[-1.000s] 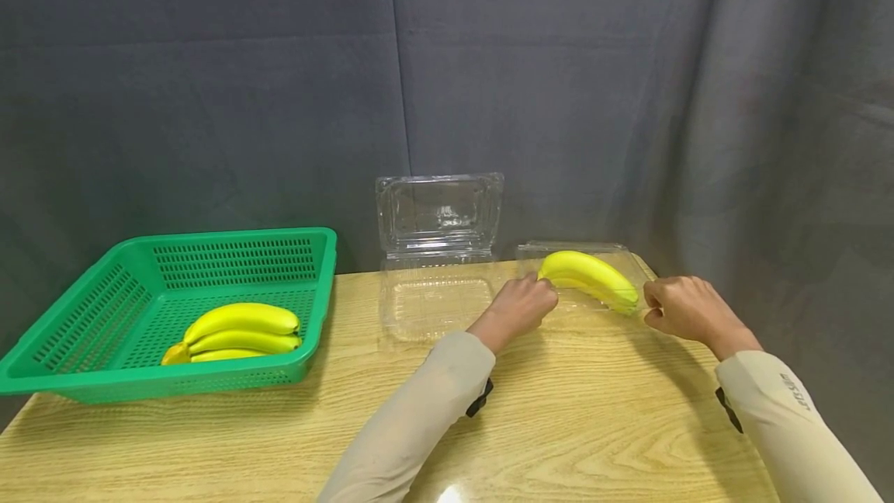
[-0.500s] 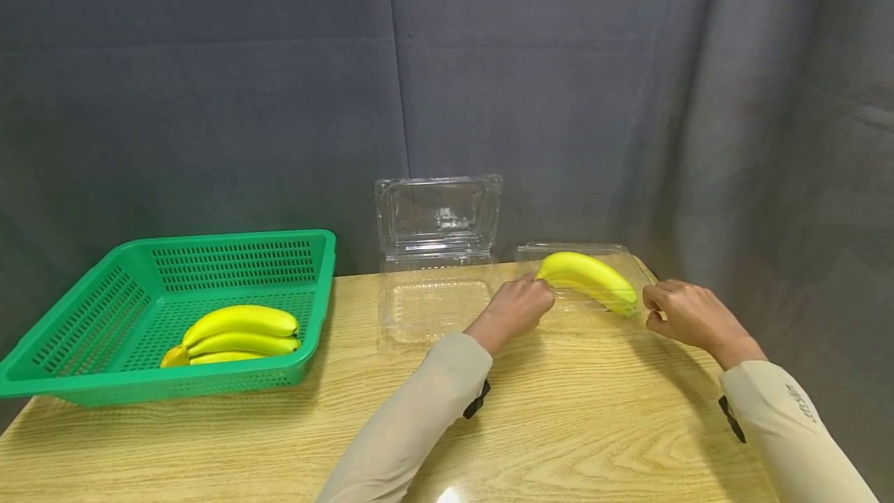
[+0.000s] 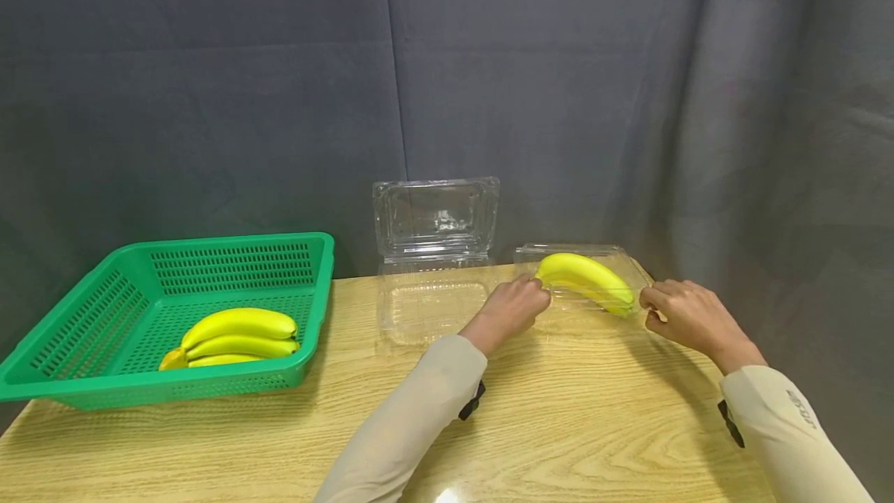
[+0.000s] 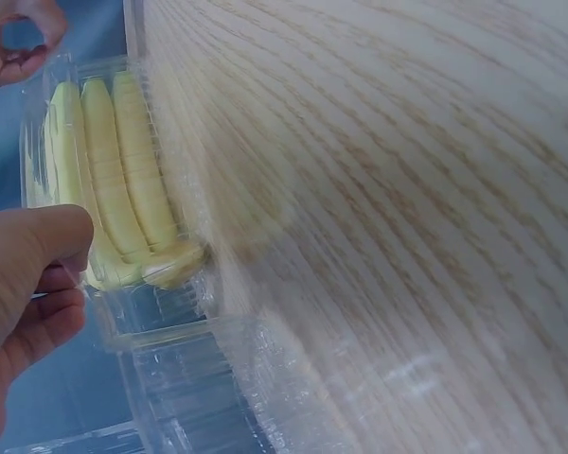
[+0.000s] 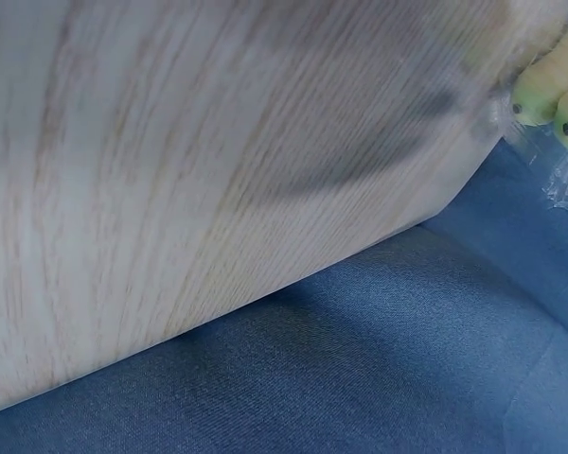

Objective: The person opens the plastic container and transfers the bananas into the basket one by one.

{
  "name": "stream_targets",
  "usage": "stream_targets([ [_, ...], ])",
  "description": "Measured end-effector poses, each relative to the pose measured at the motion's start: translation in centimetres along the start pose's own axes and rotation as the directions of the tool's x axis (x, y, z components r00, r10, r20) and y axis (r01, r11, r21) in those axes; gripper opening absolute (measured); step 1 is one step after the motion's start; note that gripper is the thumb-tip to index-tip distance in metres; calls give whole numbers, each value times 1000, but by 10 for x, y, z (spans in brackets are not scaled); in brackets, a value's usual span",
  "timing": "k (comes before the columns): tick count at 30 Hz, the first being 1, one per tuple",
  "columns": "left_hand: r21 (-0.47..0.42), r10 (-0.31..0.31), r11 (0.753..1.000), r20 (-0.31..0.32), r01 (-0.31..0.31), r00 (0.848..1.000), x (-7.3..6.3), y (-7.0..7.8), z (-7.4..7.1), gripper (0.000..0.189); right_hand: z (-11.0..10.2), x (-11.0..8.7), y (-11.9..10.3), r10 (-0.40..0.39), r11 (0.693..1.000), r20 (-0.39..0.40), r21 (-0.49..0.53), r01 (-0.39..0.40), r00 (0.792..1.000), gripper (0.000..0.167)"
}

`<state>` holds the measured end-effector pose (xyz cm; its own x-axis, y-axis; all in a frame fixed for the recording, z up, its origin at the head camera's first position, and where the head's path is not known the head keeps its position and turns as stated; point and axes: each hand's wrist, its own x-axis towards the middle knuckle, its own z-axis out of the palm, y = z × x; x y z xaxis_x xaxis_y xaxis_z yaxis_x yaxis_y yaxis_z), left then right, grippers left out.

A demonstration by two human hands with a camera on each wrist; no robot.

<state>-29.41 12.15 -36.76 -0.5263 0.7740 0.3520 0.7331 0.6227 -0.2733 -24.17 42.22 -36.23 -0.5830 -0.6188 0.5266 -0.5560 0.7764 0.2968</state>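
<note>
A clear plastic clamshell box (image 3: 615,254) stands at the back right of the table, its lid over a bunch of bananas (image 3: 583,278). My left hand (image 3: 510,307) pinches the lid's front left corner between thumb and curled fingers. At the opposite front corner, my right hand (image 3: 687,317) holds the edge with thumb and forefinger. In the left wrist view, the bananas (image 4: 114,170) lie side by side with the stem end toward the left hand (image 4: 28,293). The right wrist view catches only the bananas' tips (image 5: 540,90), with the right hand out of sight.
Left of the box, a second clamshell (image 3: 436,216) stands with its lid raised. A green basket (image 3: 321,317) at the left holds another banana bunch (image 3: 240,332). Grey curtain (image 3: 279,99) hangs behind the wooden table (image 3: 573,425), whose right edge lies just beyond the right hand.
Both hands keep their hold on the box's corners, with only a very slight shift. The whole head view has moved a little.
</note>
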Motion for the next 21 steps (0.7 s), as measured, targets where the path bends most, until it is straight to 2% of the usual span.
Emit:
stream_targets([
  [5,-32,-20,999,-10,20,1000,-2,-2,-3,16,1,0,1,-34,999,-60,-37,31,998,15],
  [13,-59,-41,998,-60,37,997,-4,-6,-7,17,-1,0,3,-45,998,-105,-57,39,993,12],
  [21,-78,-39,996,-106,31,994,-7,-8,-10,16,-4,3,2,-52,997,-152,-56,44,987,22],
])
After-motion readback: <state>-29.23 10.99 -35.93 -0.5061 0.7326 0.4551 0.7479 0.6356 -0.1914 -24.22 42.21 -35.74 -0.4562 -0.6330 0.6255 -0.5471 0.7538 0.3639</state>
